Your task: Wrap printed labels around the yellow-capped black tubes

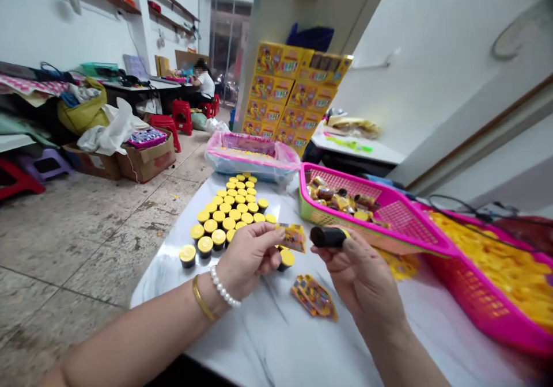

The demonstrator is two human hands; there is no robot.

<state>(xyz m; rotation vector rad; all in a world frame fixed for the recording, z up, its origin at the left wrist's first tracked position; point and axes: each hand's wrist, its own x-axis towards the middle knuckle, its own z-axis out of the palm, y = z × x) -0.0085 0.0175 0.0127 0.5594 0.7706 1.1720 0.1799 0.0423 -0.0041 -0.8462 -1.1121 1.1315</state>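
Observation:
Between the thumb and fingers of my left hand [254,250] is a small yellow printed wrapper [294,238]. My right hand [367,277] grips a black cylinder [327,237] with a yellow end, lying sideways with its dark end toward the wrapper. The two held things are close but apart. On the table below lies a small fanned stack of similar printed wrappers [314,296]. Many black cups with yellow caps [205,243] stand upright in rows to the left, and one capped cup [286,259] stands partly behind my left hand.
A pink basket [401,203] holds wrapped brown and yellow pieces. Another pink basket [479,300] at right is full of yellow parts. A plastic-lined tray [254,171] stands at the table's far end, before stacked yellow boxes [270,90]. A person [204,82] sits far back.

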